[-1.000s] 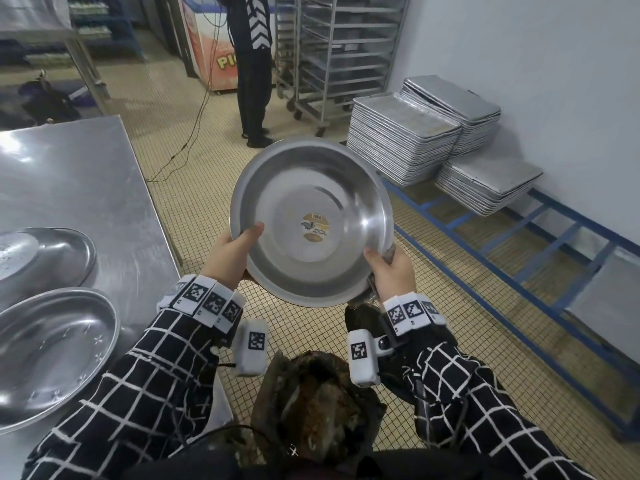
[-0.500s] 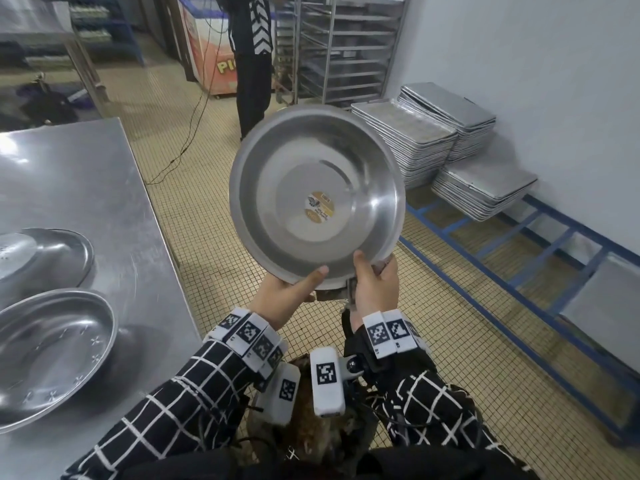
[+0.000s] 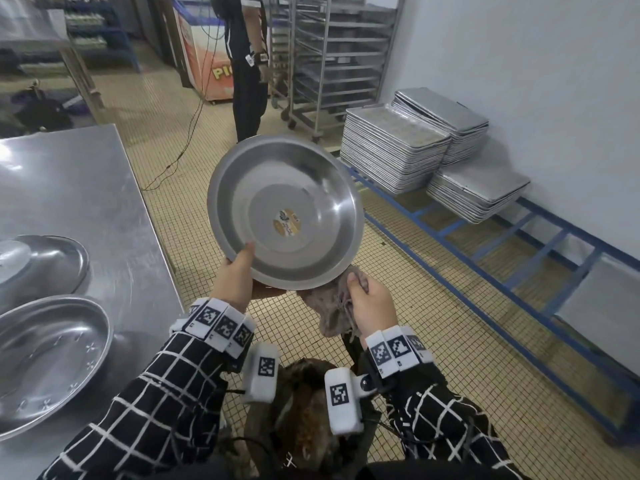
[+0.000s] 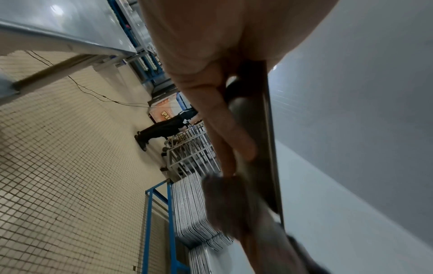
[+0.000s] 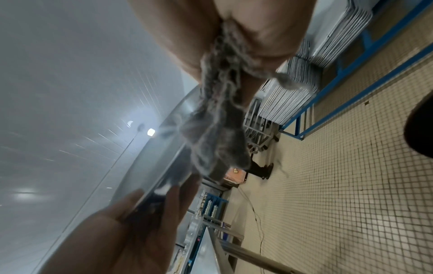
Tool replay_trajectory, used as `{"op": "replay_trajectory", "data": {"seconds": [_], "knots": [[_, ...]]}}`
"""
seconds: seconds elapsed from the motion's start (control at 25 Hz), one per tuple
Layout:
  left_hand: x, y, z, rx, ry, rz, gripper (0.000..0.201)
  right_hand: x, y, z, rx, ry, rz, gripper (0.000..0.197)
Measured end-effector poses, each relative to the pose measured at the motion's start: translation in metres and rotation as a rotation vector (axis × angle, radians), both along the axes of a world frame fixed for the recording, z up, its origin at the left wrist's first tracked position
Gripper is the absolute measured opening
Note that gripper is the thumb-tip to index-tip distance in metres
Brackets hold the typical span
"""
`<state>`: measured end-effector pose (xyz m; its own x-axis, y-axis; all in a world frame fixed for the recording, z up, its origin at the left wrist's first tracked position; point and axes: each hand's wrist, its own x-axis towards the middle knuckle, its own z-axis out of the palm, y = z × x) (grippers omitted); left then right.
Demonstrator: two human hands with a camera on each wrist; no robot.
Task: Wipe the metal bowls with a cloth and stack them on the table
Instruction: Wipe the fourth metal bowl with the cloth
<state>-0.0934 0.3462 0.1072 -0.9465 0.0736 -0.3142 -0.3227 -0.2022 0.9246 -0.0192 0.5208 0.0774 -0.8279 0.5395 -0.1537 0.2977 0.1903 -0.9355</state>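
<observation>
Left hand (image 3: pixel 232 284) grips bowl (image 3: pixel 286 212) (tilted) — right hand (image 3: pixel 373 308) pinches cloth (image 3: pixel 330 308).

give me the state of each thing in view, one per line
held bowl: tilted in the air, inside facing the camera
left hand: grips the bowl's lower rim
right hand: grips the cloth
cloth: bunched, at the bowl's lower edge
table bowls: lying separately, unstacked
</observation>
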Motion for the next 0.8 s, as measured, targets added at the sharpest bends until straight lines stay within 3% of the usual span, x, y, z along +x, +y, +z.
{"op": "replay_trajectory", "data": {"seconds": [0.2, 0.44, 0.6, 0.8], "knots": [[-0.006, -0.013, 0.001, -0.138, 0.038, -0.001, 0.017, -0.002, 0.012, 0.024, 0.124, 0.111, -0.049, 0.024], [-0.003, -0.008, 0.007, -0.238, 0.077, -0.049, 0.029, -0.023, -0.030, 0.028, 0.321, 0.113, 0.378, 0.041], [0.002, -0.003, 0.020, -0.238, 0.154, -0.064, 0.027, -0.017, -0.049, -0.008, 0.800, 0.104, 0.791, 0.055], [-0.005, -0.008, 0.017, -0.263, 0.182, -0.111, 0.035, -0.036, 0.014, -0.031, 1.266, 0.003, 0.793, 0.072]]}}
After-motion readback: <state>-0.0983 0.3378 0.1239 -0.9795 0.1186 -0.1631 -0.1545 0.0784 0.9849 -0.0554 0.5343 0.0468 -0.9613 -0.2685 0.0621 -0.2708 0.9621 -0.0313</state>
